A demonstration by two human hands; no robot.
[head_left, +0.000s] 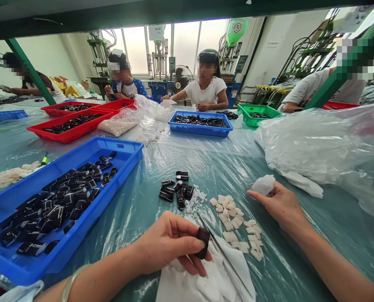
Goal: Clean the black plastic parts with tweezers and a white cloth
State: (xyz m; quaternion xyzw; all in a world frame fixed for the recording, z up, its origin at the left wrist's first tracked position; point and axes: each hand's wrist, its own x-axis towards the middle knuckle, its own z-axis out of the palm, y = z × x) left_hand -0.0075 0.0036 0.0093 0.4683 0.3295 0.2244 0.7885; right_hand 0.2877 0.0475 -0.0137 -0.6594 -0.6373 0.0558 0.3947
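My left hand [169,243] is closed in a pinch on a small black glossy part [203,242], held over a white cloth [205,281]. Metal tweezers [224,253] lie across that cloth just right of the part. My right hand [279,205] reaches to the right, its fingers closed on a small clear plastic bag [263,184]. Between the hands lie several small white pads [237,226] and a small pile of black parts [177,191] on the plastic-covered table [218,163].
A blue tray [64,201] full of black parts sits at my left. Red trays [70,123], another blue tray [201,122] and a green tray [257,113] stand farther back. Large clear bags [325,142] bulk at the right. Other people sit across the table.
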